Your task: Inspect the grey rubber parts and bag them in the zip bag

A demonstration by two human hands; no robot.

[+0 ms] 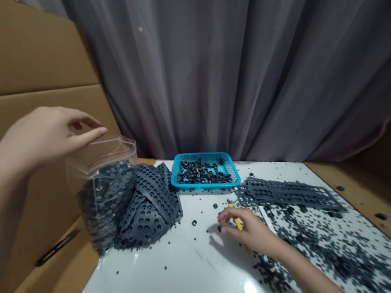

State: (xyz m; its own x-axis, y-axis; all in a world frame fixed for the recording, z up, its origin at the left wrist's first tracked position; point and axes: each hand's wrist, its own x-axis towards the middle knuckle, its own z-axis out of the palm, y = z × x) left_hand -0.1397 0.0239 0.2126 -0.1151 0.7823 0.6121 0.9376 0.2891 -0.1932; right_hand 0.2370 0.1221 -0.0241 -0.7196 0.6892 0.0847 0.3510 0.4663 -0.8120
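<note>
White table (178, 266); zip bag (101, 205) below left hand (49, 136)

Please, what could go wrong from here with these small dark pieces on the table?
The zip bag looks open and stands against the perforated grey sheets; if the left hand knocks it, it may spill. Loose pieces near the right hand could fall off the edge of the white table; a few already lie on the brown surface beside it.
</note>
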